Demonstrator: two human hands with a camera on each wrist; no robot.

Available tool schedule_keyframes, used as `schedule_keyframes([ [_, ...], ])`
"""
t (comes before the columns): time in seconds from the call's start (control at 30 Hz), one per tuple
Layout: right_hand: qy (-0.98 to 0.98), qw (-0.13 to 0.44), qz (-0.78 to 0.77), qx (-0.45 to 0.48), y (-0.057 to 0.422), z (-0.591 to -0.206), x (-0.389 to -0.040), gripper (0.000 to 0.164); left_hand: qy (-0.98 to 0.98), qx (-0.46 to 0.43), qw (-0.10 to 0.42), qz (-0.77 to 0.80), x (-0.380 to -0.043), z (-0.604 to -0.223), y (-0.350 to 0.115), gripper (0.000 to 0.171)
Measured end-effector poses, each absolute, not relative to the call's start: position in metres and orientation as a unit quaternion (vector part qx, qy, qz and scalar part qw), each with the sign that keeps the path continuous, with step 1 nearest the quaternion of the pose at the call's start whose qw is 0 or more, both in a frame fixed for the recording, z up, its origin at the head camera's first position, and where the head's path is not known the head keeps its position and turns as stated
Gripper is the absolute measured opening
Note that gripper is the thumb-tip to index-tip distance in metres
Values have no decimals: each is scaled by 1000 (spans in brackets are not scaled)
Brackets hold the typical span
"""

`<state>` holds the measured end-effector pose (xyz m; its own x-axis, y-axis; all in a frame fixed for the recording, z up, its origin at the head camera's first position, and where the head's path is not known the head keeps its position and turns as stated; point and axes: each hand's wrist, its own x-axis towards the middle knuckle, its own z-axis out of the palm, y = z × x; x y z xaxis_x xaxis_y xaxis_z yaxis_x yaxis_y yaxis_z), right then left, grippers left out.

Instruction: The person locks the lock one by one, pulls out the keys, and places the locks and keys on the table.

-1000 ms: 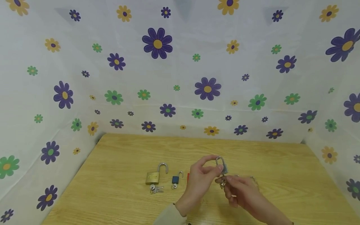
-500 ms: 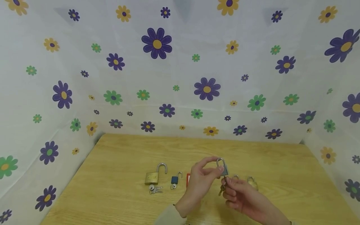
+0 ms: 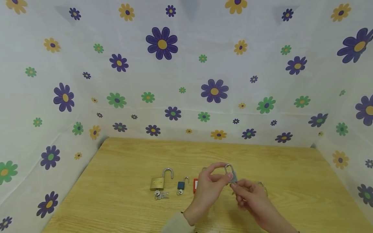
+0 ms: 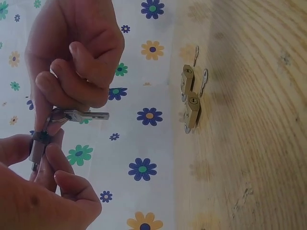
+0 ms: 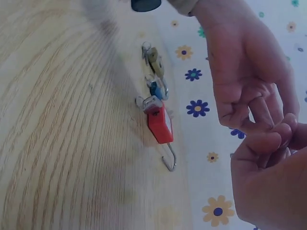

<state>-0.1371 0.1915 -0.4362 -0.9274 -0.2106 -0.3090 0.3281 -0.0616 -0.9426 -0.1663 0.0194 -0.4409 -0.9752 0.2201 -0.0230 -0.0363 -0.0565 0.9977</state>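
Observation:
My left hand (image 3: 208, 187) holds a small grey padlock (image 3: 234, 177) above the table, thumb on its face and shackle pointing up in the head view. Just below the lock's body, my right hand (image 3: 253, 197) pinches a key with thumb and forefinger, right at the bottom end of the padlock. In the left wrist view a second key (image 4: 91, 115) hangs from the ring (image 4: 58, 115) beside the right fingers. The pinched key is mostly hidden by those fingers. In the right wrist view both hands cover the padlock.
On the wooden table (image 3: 116, 207), left of the hands, stand an open brass padlock (image 3: 157, 183) with keys (image 3: 161, 195), an open blue padlock (image 3: 181, 185) and a red padlock (image 3: 195, 186). Two brass padlocks (image 4: 188, 79) are on the right. A flowered sheet (image 3: 186, 71) hangs behind.
My right hand's fingers have shifted and turned at the key, and the keys that dangled below the lock are now largely hidden in the head view. The left hand keeps the padlock nearly still.

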Motion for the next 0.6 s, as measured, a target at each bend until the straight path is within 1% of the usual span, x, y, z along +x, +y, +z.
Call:
schedule_keyframes([
  [0.13, 714, 120, -684, 86, 183, -434, -135, 16, 686, 62, 90, 719, -167, -441, 19, 37],
  [0.23, 728, 100, -671, 98, 179, -432, -134, 17, 687, 57, 88, 719, -166, -440, 18, 35],
  [0.37, 727, 97, -673, 97, 178, -432, -134, 16, 686, 51, 86, 720, -165, -439, 18, 34],
  [0.6, 721, 116, -679, 77, 182, -435, -132, 18, 691, 37, 81, 717, -165, -438, 17, 33],
])
